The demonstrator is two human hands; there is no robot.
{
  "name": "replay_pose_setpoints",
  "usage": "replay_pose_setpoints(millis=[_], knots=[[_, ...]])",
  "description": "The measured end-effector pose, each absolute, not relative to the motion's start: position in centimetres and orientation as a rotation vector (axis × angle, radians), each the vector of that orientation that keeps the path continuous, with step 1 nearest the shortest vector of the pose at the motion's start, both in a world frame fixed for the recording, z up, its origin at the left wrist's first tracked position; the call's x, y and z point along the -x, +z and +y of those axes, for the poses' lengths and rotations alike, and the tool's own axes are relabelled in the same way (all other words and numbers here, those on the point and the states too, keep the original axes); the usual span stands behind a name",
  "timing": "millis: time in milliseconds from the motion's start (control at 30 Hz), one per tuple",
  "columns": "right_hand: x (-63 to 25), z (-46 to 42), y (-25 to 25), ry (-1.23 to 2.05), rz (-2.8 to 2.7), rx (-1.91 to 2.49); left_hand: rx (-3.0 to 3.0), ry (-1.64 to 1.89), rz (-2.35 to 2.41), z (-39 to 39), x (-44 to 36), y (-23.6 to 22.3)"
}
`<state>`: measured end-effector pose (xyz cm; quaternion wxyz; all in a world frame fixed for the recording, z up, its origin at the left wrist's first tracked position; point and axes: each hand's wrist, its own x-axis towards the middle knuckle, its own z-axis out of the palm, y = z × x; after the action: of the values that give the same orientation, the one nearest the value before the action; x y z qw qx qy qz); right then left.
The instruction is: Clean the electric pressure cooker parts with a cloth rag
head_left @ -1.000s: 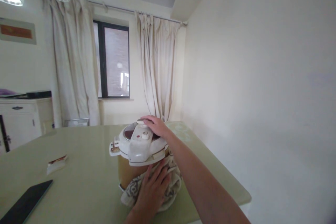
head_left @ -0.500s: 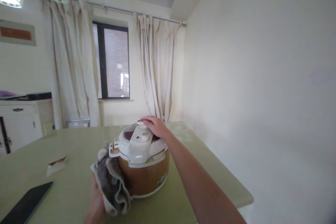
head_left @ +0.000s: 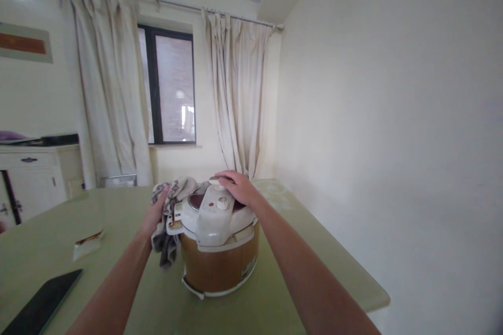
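A brown pressure cooker with a white lid stands on the pale green table. My right hand lies flat on top of the lid with its fingers spread. My left hand grips a grey patterned cloth and holds it against the cooker's far left side, at lid height. Part of the cloth drapes behind the lid and part hangs down beside the pot.
A dark flat tablet lies at the table's near left edge, with a small white packet beyond it. A white cabinet stands at the left wall. Curtains flank a window behind the table; a plain wall runs along the right.
My left hand carried the cloth from the cooker's near front, round its left side, up to the back left by the lid. My right hand stayed on the lid.
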<state>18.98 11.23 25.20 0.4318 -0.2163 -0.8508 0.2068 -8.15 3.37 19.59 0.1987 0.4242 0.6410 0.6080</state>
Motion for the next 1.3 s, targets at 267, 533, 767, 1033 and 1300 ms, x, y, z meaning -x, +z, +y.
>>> replay_pose_setpoints(millis=[267,533,767,1033,1300], knots=[[-19.0,11.6,25.0,0.526,-2.11,0.533,-2.032,1.351,1.816,0.3,4.0,26.8],[-19.0,11.5,25.2,0.506,-2.127,0.54,-1.952,1.47,1.661,-2.8,4.2,23.4],[-19.0,11.4,25.2,0.496,-2.123,0.558,-1.874,0.954,2.33,4.7,3.4,27.3],[-18.8,11.4,25.3,0.528,-2.112,0.613,-2.001,1.091,2.35,1.7,1.0,26.1],[-18.5,12.0,25.2,0.478,-2.168,0.691,-2.083,1.414,1.952,-3.0,0.2,24.3]])
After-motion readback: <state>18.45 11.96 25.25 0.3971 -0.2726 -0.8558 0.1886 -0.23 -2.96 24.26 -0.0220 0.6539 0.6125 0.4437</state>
